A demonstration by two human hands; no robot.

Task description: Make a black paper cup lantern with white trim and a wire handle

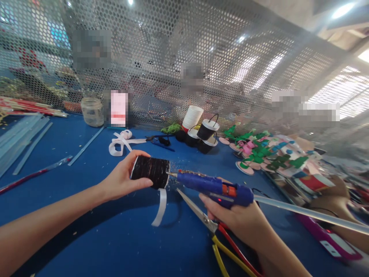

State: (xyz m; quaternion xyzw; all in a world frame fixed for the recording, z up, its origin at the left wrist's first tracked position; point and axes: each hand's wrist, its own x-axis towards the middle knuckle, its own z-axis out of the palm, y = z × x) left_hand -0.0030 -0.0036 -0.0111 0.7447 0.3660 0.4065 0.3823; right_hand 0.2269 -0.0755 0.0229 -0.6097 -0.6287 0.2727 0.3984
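My left hand (122,177) grips a black glittery cup (150,172) on its side, a white ribbon strip (160,207) hanging from its lower edge. My right hand (239,217) is wrapped round a blue hot glue gun (215,185), a clear glue stick (311,214) sticking out of its back. The gun's nozzle touches the rim of the cup. Both hands hover over the blue table (86,181). Scissors (210,225) with red and yellow handles lie under my right hand.
Black and white cups (201,130) stand at the back, with a white ribbon bow (121,141), a glass jar (92,111) and clear glue sticks (20,138) to the left. Green and pink craft pieces (265,154) pile at right. A perforated metal screen (173,57) closes the far side.
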